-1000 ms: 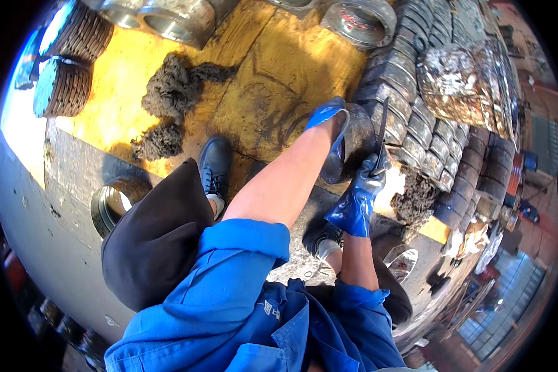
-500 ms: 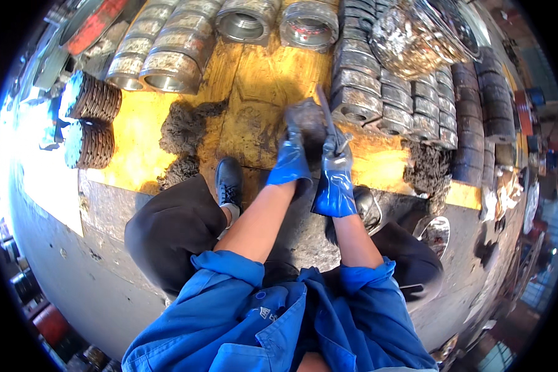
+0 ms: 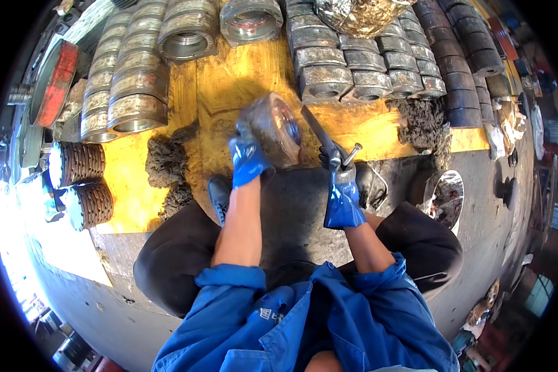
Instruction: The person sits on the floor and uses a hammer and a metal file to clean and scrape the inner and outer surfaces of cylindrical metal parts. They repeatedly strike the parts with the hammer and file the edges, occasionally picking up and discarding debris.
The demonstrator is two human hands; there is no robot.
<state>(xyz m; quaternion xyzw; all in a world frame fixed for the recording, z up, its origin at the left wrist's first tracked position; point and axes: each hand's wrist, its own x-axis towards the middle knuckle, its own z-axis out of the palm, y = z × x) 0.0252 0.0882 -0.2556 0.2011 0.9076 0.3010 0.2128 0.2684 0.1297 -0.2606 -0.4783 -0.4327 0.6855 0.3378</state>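
Observation:
My left hand [image 3: 248, 162], in a blue glove, grips a round grey metal part [image 3: 274, 127] wrapped in clear plastic and holds it tilted over the yellow board [image 3: 242, 80]. My right hand [image 3: 343, 192], also gloved in blue, holds a thin metal blade [image 3: 319, 131] with its tip beside the part; a short metal rod [image 3: 351, 155] sticks out of the same fist. Both hands are in front of my knees, above a dark greasy patch of floor.
Rows of grey metal rings and cylinders [image 3: 353, 62] line the far side of the board. Clumps of dark greasy waste [image 3: 166, 162] lie at left and more waste [image 3: 423, 124] at right. Two ribbed discs [image 3: 80, 164] stand at far left. A foil-lined bowl [image 3: 447, 195] sits at right.
My hands have come from the right to the middle in front of me. The left hand now holds the wrapped round part, lifted and tilted, with the blade beside it.

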